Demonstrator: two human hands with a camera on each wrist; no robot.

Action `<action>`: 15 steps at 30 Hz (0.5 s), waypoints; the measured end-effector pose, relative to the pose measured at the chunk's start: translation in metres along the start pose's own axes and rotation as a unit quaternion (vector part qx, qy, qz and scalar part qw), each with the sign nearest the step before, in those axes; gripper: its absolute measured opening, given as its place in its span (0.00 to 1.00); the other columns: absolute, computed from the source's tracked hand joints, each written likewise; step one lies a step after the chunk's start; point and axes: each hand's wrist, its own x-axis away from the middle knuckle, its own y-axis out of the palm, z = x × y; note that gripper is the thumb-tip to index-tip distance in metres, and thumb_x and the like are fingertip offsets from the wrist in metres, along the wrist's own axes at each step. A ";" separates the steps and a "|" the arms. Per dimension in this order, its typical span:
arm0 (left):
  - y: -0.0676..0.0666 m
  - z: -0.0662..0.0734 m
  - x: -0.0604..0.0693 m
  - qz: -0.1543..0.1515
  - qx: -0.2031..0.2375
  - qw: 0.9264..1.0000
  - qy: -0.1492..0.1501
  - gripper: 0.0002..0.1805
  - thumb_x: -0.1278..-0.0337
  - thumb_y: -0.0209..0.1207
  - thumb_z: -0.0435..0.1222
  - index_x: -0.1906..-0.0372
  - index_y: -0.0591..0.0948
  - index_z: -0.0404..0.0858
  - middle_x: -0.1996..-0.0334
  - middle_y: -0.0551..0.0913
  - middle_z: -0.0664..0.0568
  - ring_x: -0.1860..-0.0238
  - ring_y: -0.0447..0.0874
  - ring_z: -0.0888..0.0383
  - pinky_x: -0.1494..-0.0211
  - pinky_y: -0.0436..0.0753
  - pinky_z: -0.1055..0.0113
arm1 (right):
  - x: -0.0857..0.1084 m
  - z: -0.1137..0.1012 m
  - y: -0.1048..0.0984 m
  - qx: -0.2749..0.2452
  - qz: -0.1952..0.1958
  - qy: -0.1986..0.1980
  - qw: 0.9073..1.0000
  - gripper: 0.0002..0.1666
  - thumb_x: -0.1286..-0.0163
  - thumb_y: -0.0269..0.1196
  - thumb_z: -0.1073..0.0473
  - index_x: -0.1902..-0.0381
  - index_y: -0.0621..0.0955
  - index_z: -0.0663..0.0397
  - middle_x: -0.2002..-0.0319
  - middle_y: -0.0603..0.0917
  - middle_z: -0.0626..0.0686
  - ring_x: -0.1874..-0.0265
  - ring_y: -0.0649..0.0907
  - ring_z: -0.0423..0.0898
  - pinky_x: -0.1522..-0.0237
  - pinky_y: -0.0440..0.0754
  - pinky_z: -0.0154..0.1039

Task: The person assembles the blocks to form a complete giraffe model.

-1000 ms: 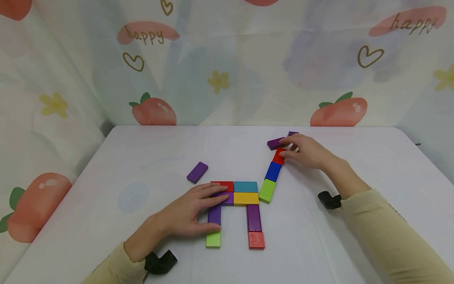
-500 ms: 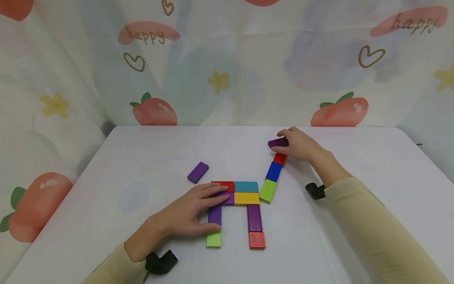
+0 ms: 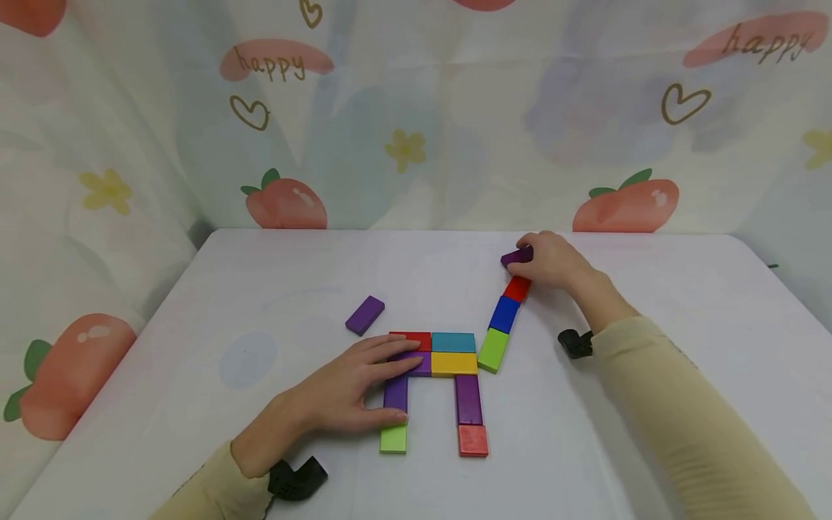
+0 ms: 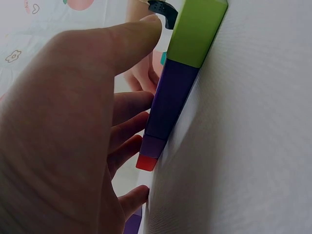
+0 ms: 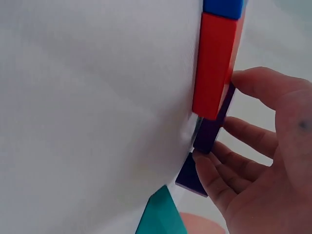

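In the head view my left hand [image 3: 347, 383] lies with fingers spread over the left side of a flat figure of coloured blocks. Its fingers rest on a red block [image 3: 421, 339] and a purple block [image 3: 424, 365], its thumb beside the purple leg block [image 3: 395, 393]. At the far right my right hand [image 3: 555, 261] pinches a dark purple block [image 3: 516, 257] between thumb and fingers. That block lies at the upper end of a slanted row of red [image 3: 517, 289], blue [image 3: 504, 314] and green [image 3: 494, 350] blocks. Another purple block [image 5: 191, 176] shows past the fingertips in the right wrist view.
A loose purple block [image 3: 365, 315] lies left of the figure. Teal [image 3: 453, 342] and yellow [image 3: 454, 364] blocks form its right side, above a purple leg [image 3: 469, 399] ending in a coral block [image 3: 473, 440]. A printed cloth backdrop [image 3: 448, 180] hangs behind the white table [image 3: 279, 274].
My right hand has moved from the red block up to the dark purple one, gripped it and shifted it slightly right. The left hand has stayed in place.
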 end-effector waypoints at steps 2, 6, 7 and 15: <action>0.000 0.000 0.000 -0.001 0.000 1.000 -0.002 0.42 0.40 0.58 0.63 0.23 0.67 0.53 0.23 0.59 0.61 0.22 0.48 0.58 0.24 0.57 0.48 | 0.001 0.006 -0.004 -0.014 0.001 -0.001 1.000 0.33 0.29 0.63 0.53 0.34 0.71 0.70 0.41 0.73 0.72 0.44 0.72 0.68 0.45 0.78 0.62; 0.000 -0.001 0.000 0.000 -0.001 1.000 -0.001 0.42 0.40 0.58 0.63 0.23 0.67 0.53 0.23 0.59 0.61 0.22 0.48 0.58 0.24 0.57 0.48 | 0.005 0.018 -0.009 -0.028 -0.004 -0.004 1.000 0.34 0.29 0.63 0.54 0.33 0.70 0.69 0.39 0.73 0.71 0.44 0.72 0.67 0.45 0.77 0.63; 0.000 -0.001 0.000 0.000 -0.002 1.000 -0.001 0.42 0.40 0.59 0.62 0.23 0.67 0.53 0.23 0.59 0.61 0.22 0.48 0.58 0.24 0.57 0.48 | 0.006 0.021 -0.010 -0.028 -0.007 -0.006 1.000 0.34 0.29 0.63 0.54 0.32 0.70 0.69 0.39 0.72 0.71 0.43 0.72 0.67 0.44 0.77 0.63; 0.000 -0.001 0.000 0.001 0.003 1.000 0.002 0.41 0.40 0.59 0.61 0.23 0.67 0.53 0.23 0.59 0.61 0.22 0.48 0.58 0.24 0.56 0.48 | 0.012 0.031 -0.013 -0.036 -0.028 -0.022 0.999 0.32 0.28 0.62 0.58 0.31 0.70 0.66 0.35 0.70 0.71 0.38 0.69 0.68 0.40 0.74 0.64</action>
